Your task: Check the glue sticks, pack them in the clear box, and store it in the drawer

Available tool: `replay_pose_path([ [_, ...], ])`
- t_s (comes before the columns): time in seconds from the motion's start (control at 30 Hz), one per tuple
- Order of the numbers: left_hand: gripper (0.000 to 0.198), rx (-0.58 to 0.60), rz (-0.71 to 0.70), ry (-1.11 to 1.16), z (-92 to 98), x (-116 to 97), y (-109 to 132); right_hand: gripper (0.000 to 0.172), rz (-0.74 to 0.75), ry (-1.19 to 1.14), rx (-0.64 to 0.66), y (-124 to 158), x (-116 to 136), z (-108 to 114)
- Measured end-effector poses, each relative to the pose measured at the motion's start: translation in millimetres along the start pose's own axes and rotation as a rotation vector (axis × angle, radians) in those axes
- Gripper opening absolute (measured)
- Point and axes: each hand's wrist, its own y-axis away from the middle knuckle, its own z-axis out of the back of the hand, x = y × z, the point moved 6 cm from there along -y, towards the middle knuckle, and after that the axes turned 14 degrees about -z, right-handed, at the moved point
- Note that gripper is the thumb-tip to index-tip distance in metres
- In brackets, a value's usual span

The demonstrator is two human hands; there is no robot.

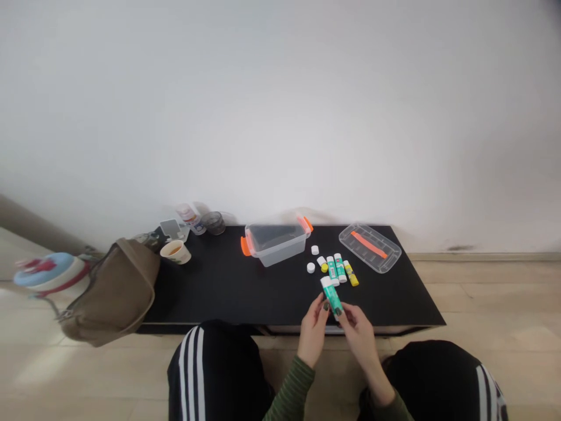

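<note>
My left hand [314, 330] and my right hand [357, 334] both hold a green-and-white glue stick [332, 298] above the front of a black low table [219, 286]. Its white end points away from me. Just beyond it lie two more green glue sticks [335, 268] and a yellow glue stick [350, 273]. White caps [311, 268] and a yellow cap [324, 268] lie scattered to their left.
A clear plastic box [276, 244] with orange latches sits at the table's back. A clear lid [369, 248] with an orange strip lies to its right. A paper cup [175, 252], a dark glass [213, 223] and a brown bag [111, 292] are at the left.
</note>
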Motion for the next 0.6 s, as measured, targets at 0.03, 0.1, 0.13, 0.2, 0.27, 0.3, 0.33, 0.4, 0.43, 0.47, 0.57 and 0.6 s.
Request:
replay_pose_path([
  [0.03,0.053,0.002,-0.001,0.004,0.0,-4,0,0.041,0.028,0.006,0.017,5,3,-8],
  [0.1,0.051,-0.004,0.0,-0.007,3.3,-11,1,0.037,0.071,0.04,0.034,13,11,-20],
  [0.13,0.049,-0.013,0.002,-0.017,6.4,-13,2,0.035,0.085,0.07,0.053,16,15,-25],
  [0.2,0.048,-0.041,-0.003,-0.029,14.7,-18,4,0.032,0.102,0.144,0.123,18,24,-35],
  [0.27,0.049,-0.07,-0.015,-0.033,24.1,-20,5,0.027,0.118,0.224,0.198,17,34,-41],
  [0.3,0.05,-0.084,-0.02,-0.029,28.6,-20,5,0.024,0.128,0.264,0.224,14,39,-44],
  [0.33,0.051,-0.099,-0.021,-0.023,33.0,-21,6,0.022,0.14,0.3,0.233,9,45,-45],
  [0.4,0.053,-0.136,-0.012,0.003,41.3,-23,8,0.021,0.175,0.36,0.199,-8,58,-46],
  [0.43,0.055,-0.156,-0.006,0.021,45.0,-25,9,0.021,0.198,0.388,0.161,-19,64,-47],
  [0.47,0.057,-0.174,0.0,0.037,48.3,-27,10,0.023,0.22,0.421,0.121,-31,69,-50],
  [0.57,0.058,-0.2,-0.006,0.045,56.0,-39,13,0.033,0.263,0.577,0.028,-69,79,-65],
  [0.6,0.057,-0.2,-0.013,0.032,58.0,-43,15,0.036,0.263,0.646,0.014,-80,79,-72],
])
